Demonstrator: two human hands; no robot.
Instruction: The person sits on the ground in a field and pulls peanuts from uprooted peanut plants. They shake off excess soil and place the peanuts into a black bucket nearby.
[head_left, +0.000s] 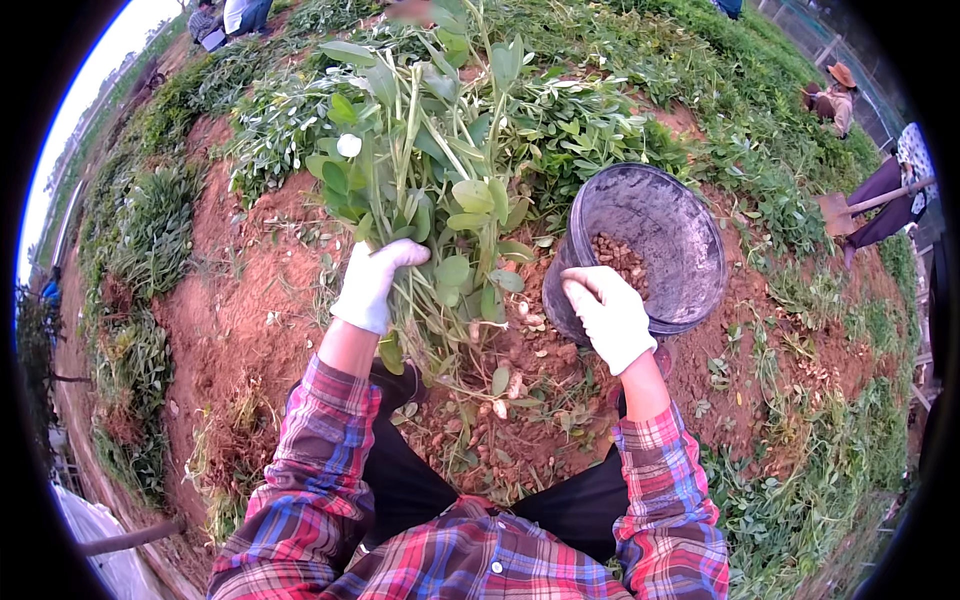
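Note:
In the head view my left hand (377, 283), in a white glove, grips the stems of a leafy peanut plant (409, 150). The plant stands upright in front of me, its lower end hanging towards the soil. A few pale peanut pods (515, 385) show among its lower stems. My right hand (609, 315), also gloved, is at the near side of a black plastic bucket (686, 247). Its fingers are curled in, and I cannot tell whether anything is inside them. The bucket tilts towards me, with a small heap of peanuts (619, 255) at its bottom.
Loose pods and leaves lie on the red soil (247, 300) between my legs. Pulled vines (585, 127) lie ahead and at both sides. At right, a person (892, 187) is beside a spade (836, 214); another person (836, 101) sits farther back. A wooden pole (131, 537) juts in lower left.

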